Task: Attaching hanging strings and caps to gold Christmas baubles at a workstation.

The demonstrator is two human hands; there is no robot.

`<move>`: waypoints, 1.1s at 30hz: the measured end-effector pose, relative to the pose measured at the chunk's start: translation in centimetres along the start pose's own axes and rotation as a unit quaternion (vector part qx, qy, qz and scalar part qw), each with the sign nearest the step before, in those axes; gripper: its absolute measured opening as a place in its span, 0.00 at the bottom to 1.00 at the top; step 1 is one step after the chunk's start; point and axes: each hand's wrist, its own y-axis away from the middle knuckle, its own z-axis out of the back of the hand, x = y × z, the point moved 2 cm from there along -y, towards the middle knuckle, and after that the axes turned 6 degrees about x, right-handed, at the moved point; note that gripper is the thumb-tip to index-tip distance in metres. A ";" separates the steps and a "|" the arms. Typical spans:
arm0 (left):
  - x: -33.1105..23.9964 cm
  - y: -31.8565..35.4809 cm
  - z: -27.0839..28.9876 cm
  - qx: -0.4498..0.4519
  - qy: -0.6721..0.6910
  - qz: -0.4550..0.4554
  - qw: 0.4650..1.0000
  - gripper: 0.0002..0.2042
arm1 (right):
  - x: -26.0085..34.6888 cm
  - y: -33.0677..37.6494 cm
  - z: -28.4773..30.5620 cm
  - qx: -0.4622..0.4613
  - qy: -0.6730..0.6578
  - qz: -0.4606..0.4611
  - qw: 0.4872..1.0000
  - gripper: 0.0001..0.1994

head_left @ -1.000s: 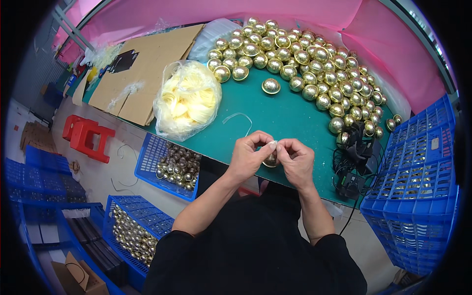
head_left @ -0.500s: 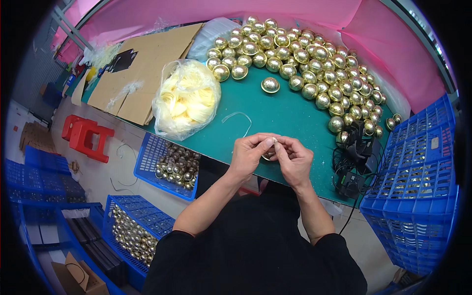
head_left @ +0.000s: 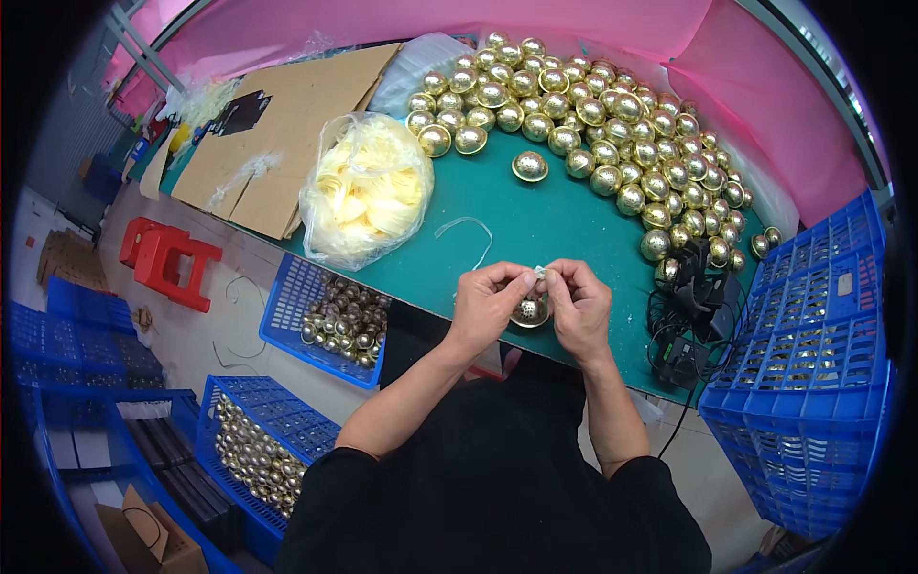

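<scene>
My left hand [head_left: 486,308] and my right hand [head_left: 580,311] meet at the table's front edge. Both are closed in a pinch, thumb against fingers, on a small pale strip [head_left: 540,275]; whether it is ribbon or cord is too small to tell. Just below the fingertips, between the hands, sits a gold perforated ball [head_left: 530,313] with a rim round its middle. Whether the strip is joined to the ball cannot be made out. A thin pale strand [head_left: 469,221] curls on the green table [head_left: 478,187] beyond my left hand.
Many gold balls [head_left: 626,143] crowd the table's far right, one lone ball [head_left: 530,165] nearer. At left lie a clear bag of pale yellow strips [head_left: 368,191] and cardboard [head_left: 258,134]. Black cabled devices [head_left: 684,359] and blue crates [head_left: 794,373] stand right; a ball-filled crate [head_left: 277,301] sits lower left.
My fingertips have drawn slightly apart and the right hand has turned a little. The gold ball, mostly hidden behind the fingers before, now shows between the hands, with the pale strip above it.
</scene>
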 end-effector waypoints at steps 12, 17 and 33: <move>0.5 0.0 0.2 0.004 0.035 0.047 0.998 0.06 | -0.2 0.5 -0.2 0.008 -0.073 -0.010 0.997 0.04; 0.3 0.3 -0.1 0.016 0.037 0.041 0.998 0.06 | 0.0 0.2 0.3 -0.007 -0.074 -0.025 0.997 0.04; -0.3 1.4 0.7 0.013 0.019 0.059 0.998 0.05 | 0.9 -0.1 0.8 0.074 -0.167 -0.057 0.981 0.13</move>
